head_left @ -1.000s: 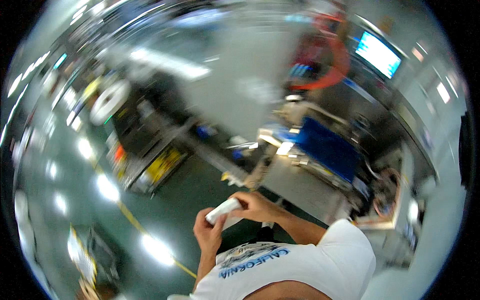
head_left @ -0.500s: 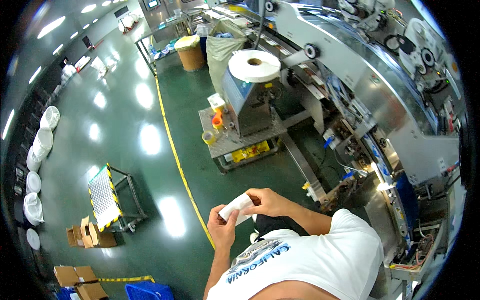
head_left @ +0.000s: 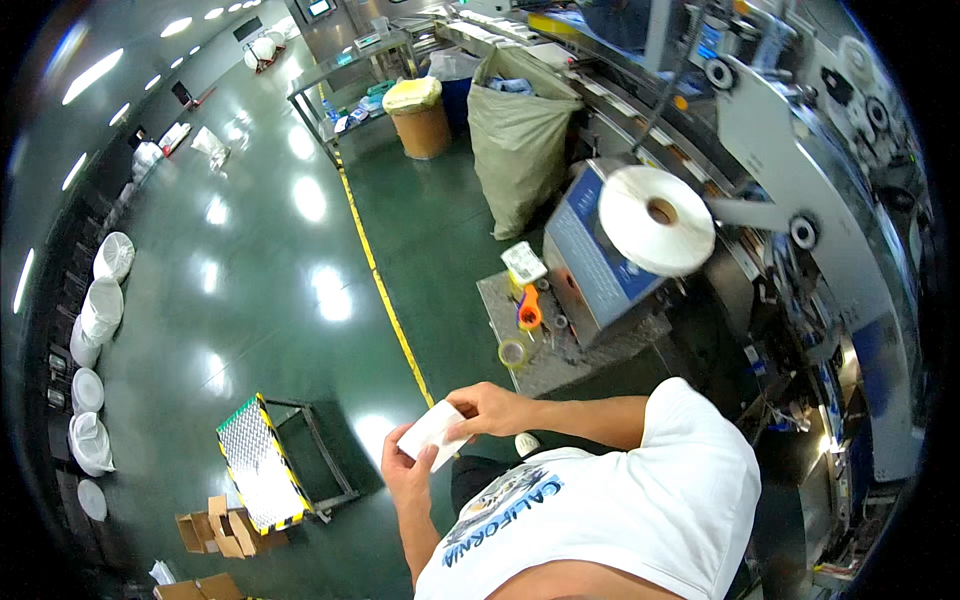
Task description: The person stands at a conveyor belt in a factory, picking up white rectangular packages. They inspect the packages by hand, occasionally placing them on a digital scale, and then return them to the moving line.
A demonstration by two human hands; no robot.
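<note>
Between my two hands is a small white sheet-like piece (head_left: 432, 436), perhaps a folded wipe or packet; I cannot tell which. My left hand (head_left: 408, 466) grips its lower left side, thumb on the face toward me. My right hand (head_left: 483, 411) pinches its upper right edge with thumb and fingers. Both hands are in front of my body, above the green floor. Ahead to the right, apart from my hands, a metal stand (head_left: 600, 262) carries a large white roll (head_left: 630, 215). On its base lie an orange tape dispenser (head_left: 529, 312) and a yellow tape roll (head_left: 512, 352).
A long machine (head_left: 800, 150) runs along the right. A greenish sack (head_left: 515, 140) and a brown drum (head_left: 421, 130) stand ahead. Left of a yellow floor line (head_left: 385, 300) are a step platform (head_left: 262, 462), open cardboard boxes (head_left: 235, 530) and white bins (head_left: 102, 310).
My body has moved forward and my view has turned, so the roll stand appears nearer and further right. Both hands keep hold of the white piece, which now shows a flatter, broader face.
</note>
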